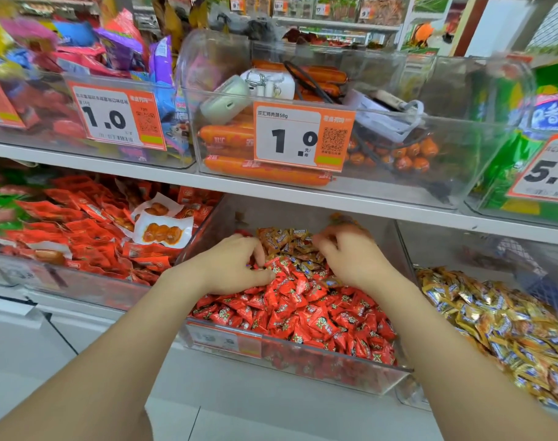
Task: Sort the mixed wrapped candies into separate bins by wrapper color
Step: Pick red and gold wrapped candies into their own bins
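Wrapped candies point(303, 281): where are they lying?
— Red-wrapped candies point(303, 313) are filling the front of the clear middle bin point(271, 214), which is sitting beneath the white shelf board point(271, 190); gold-wrapped candies point(290, 245) are lying mixed among them at its back. More are filling the right bin point(462, 249) beside it.
— And what are the hands doing?
— Both are reaching into the middle bin. The left hand point(236, 265) is pinching one of the red-wrapped candies between thumb and fingers. The right hand point(350, 259) is curling its fingers over the gold-wrapped candies; whether it is grasping any, I cannot tell.
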{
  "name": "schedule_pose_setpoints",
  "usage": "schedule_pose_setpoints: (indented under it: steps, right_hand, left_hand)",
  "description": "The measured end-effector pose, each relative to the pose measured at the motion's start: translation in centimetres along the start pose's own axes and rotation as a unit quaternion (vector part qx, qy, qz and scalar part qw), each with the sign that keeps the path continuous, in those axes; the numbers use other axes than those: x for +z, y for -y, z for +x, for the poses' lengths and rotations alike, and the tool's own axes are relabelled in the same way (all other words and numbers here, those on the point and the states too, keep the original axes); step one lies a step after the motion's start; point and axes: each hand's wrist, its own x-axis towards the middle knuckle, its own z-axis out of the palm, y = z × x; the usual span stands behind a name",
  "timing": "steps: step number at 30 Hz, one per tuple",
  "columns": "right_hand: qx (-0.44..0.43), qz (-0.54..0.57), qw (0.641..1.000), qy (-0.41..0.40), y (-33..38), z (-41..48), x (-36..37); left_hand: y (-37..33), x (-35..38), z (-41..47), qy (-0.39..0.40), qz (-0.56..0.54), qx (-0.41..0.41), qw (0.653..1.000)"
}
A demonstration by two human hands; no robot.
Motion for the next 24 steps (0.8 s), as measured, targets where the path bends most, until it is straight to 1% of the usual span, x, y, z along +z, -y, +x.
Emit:
schedule_pose_setpoints:
  steps: [2, 5, 7, 10, 12, 13, 16, 20, 24]
  right_hand:
    - [0.005, 0.001, 1.0, -0.03, -0.2, 0.5, 0.4]
    - [0.032, 0.005, 0.999, -0.014, -0.3, 0.9, 0.1]
    - [0.025, -0.013, 1.0, 0.003, -0.3, 0.5, -0.8]
    - [0.003, -0.071, 0.994, 0.084, -0.5, -0.4, -1.7]
    - [-0.017, -0.104, 0.985, 0.135, -0.8, -0.9, -1.1]
    - [-0.023, -0.116, 0.982, 0.147, -0.9, -1.1, -0.8]
    - [-0.033, -0.126, 0.981, 0.142, -0.8, -1.4, -0.2]
    - [-0.048, -0.103, 0.986, 0.122, -0.5, -1.5, -0.3]
    - [-0.048, -0.111, 0.986, 0.112, -0.3, -1.9, -0.1]
  left_hand:
    - [0.1, -0.1, -0.3, 0.007, -0.003, 0.011, 1.0]
    - [0.2, -0.4, -0.7, 0.02, -0.02, 0.016, 0.999]
    - [0.3, -0.7, -1.1, 0.029, -0.021, 0.013, 0.999]
    - [0.4, -0.8, -1.4, 0.029, -0.043, 0.012, 0.999]
    - [0.4, -0.9, -1.5, 0.018, -0.032, 0.012, 0.999]
    - [0.4, -1.0, -1.5, 0.016, -0.028, 0.009, 0.999]
    - [0.2, -1.1, -1.8, -0.003, -0.051, 0.002, 0.999]
    - [-0.3, -1.2, -2.0, -0.034, -0.1, 0.0, 0.994]
    - [-0.4, -0.9, -1.9, -0.036, -0.124, -0.002, 0.992]
